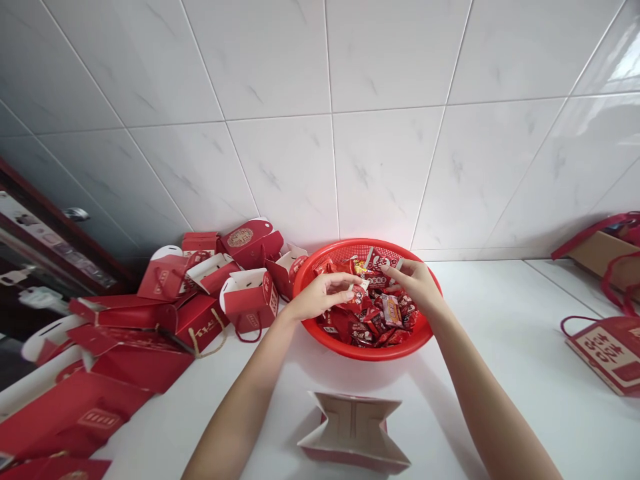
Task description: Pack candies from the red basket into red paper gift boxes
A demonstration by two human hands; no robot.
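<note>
A red plastic basket [350,351] full of wrapped candies [391,311] stands on the white counter against the wall. My left hand [324,295] is over its left side, thumb and fingers pinching a small red-and-white candy packet [359,291]. At the back right of the basket my right hand [419,285] has its fingertips closed on a red-and-white snack packet [379,261]. In front of the basket, between my forearms, an open red gift box [353,427] stands with its pale inside showing; no candy is visible in it.
Several red gift boxes [250,300] crowd the left of the counter, some with open flaps and rope handles. To the right lie a red box with a cord handle [607,350] and a brown carton [600,257] with red straps. A tiled wall [380,173] rises behind.
</note>
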